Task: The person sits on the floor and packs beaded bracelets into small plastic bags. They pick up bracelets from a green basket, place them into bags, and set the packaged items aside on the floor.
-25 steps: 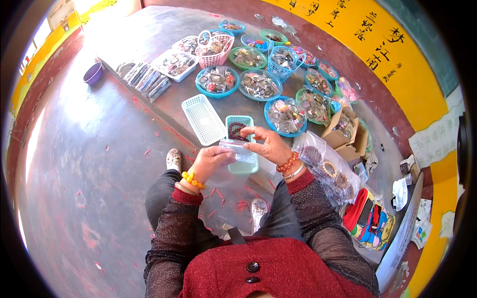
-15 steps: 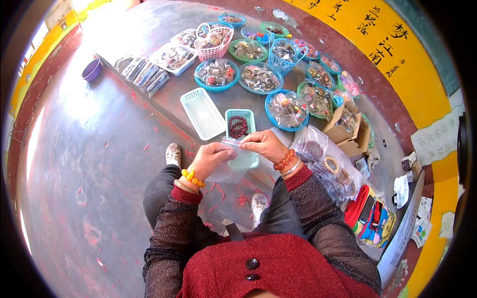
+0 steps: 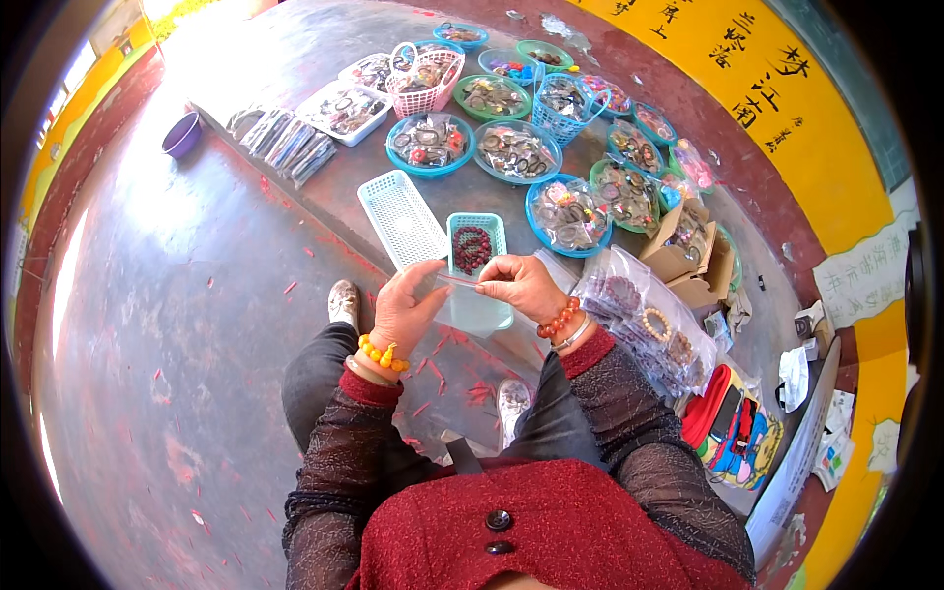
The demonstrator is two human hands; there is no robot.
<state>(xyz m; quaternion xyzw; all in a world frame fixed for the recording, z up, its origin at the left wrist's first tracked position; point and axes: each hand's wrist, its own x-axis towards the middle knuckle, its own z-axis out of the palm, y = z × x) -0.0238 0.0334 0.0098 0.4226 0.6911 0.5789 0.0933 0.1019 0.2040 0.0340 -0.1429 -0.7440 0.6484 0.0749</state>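
Observation:
A clear plastic zip bag (image 3: 465,307) with a thin red line along its top is stretched between my two hands. My left hand (image 3: 404,309) holds its left top corner, thumb and forefinger slightly apart around the edge. With thumb and forefinger pinched, my right hand (image 3: 526,288) grips the right end of the top. Beneath and just beyond the bag stands a pale green basket (image 3: 501,236), partly hidden by the bag and fingers. Dark red beaded bracelets (image 3: 473,248) lie inside that basket. Yellow beads (image 3: 383,354) circle my left wrist, orange-red beads (image 3: 560,319) my right.
A white slotted basket (image 3: 401,218) stands at the far left of the green one. Beyond are several basins (image 3: 516,152) of bagged bracelets. To the right lie bagged bracelets (image 3: 644,315), a cardboard box (image 3: 703,285) and a colourful bag (image 3: 733,428). A purple bucket (image 3: 181,136) stands far left.
My left hand has turned and risen slightly, its forefinger lifting away from the thumb. The bag's top edge now lies stretched across the gap between my hands. The right hand has barely moved.

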